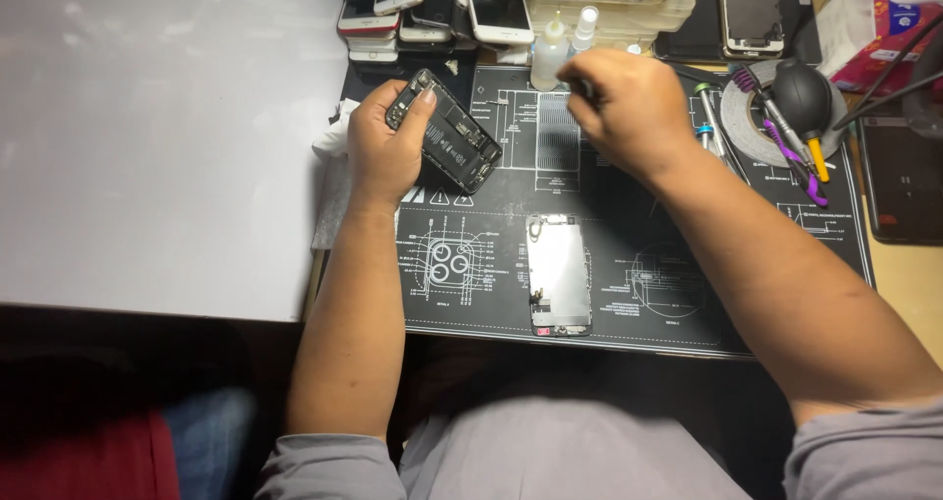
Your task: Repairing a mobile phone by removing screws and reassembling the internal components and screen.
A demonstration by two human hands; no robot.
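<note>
**Opened phone body held over the mat**

Left hand (pixel 385 146) wraps around the opened black phone body (pixel 447 132), tilted above the far left of the black printed work mat (pixel 629 294) on the bench. Right hand (pixel 629 107) is curled, fingertips pinched together; what they pinch I cannot tell. The detached silver-backed screen panel (pixel 558 274) lies near the mat's front edge. Judgement: keep the body steady and lift small parts over the mat.

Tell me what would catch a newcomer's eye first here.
The left hand holds an opened phone body, its insides showing, above the black repair mat. The right hand is closed beside it near two small squeeze bottles. A detached screen panel lies on the mat's near middle.
</note>
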